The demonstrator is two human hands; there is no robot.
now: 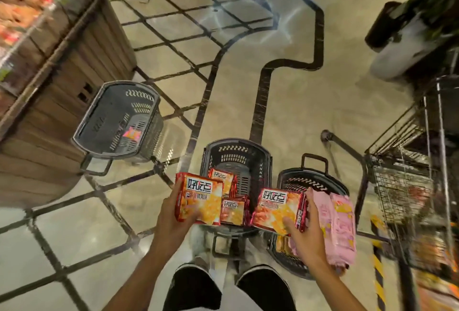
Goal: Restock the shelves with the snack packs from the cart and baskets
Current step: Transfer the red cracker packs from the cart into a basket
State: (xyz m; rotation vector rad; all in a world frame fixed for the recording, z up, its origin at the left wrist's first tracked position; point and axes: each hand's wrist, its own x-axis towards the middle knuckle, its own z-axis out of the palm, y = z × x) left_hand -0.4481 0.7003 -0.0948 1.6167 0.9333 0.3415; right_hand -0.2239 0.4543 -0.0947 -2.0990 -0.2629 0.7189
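3 dark baskets on floor: middle basket [236, 159] w/ 2 red snack packs [232, 211] inside, one far left of it by the wooden shelf unit [57, 102], one just right w/ pink packs [340, 226]. Left hand [173, 216] grips a red pack [198, 201] left of middle basket, right hand [305, 233] grips another [278, 209] to its right. Wire cart [407, 186] far right, contents blurred, cut off.

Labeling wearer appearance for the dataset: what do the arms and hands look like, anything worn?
Both forearms are bare, with no sleeves in view. The left hand and right hand wear no gloves; no watch, rings or markings are visible, though the frame is slightly blurred.
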